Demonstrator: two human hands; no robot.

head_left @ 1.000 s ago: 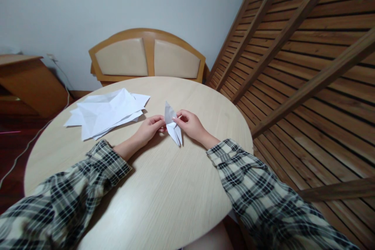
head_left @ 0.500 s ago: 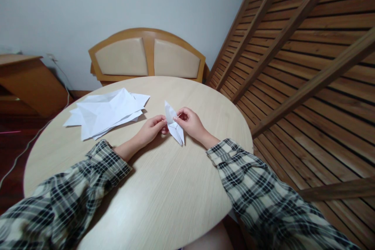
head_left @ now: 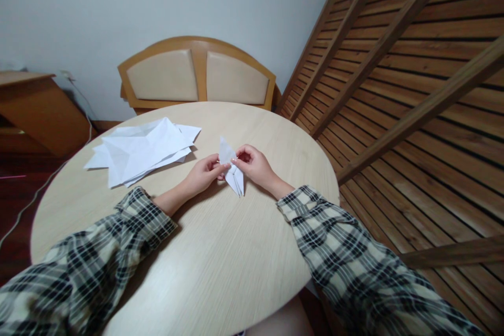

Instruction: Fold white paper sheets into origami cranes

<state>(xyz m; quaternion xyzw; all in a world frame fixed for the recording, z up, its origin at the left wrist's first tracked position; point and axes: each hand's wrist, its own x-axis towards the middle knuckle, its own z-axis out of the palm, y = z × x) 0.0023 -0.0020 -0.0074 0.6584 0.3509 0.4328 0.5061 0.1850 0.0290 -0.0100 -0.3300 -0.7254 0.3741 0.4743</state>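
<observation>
A small piece of folded white paper (head_left: pixel 235 181), narrow and pointed at both ends, is held between my two hands just above the table. My left hand (head_left: pixel 205 172) pinches its left edge, with the thumb lying on the front face. From the other side my right hand (head_left: pixel 254 165) grips it near the middle, thumb in front and fingers curled behind. One tip points up and away, while the lower part splits into narrow flaps towards me. My fingers partly cover the paper's middle.
Several creased white sheets (head_left: pixel 147 144) lie in a loose pile on the round wooden table (head_left: pixel 205 257), left of my hands. Behind the table stands a padded wooden headboard (head_left: pixel 202 76). Wooden slats (head_left: pixel 394 105) lean at the right. A brown cabinet (head_left: pixel 35 110) and a white cable (head_left: pixel 43 186) are at the left.
My left thumb has moved inward over the front of the paper. The paper's upper part has shifted slightly left and looks flatter. Both hands keep their hold.
</observation>
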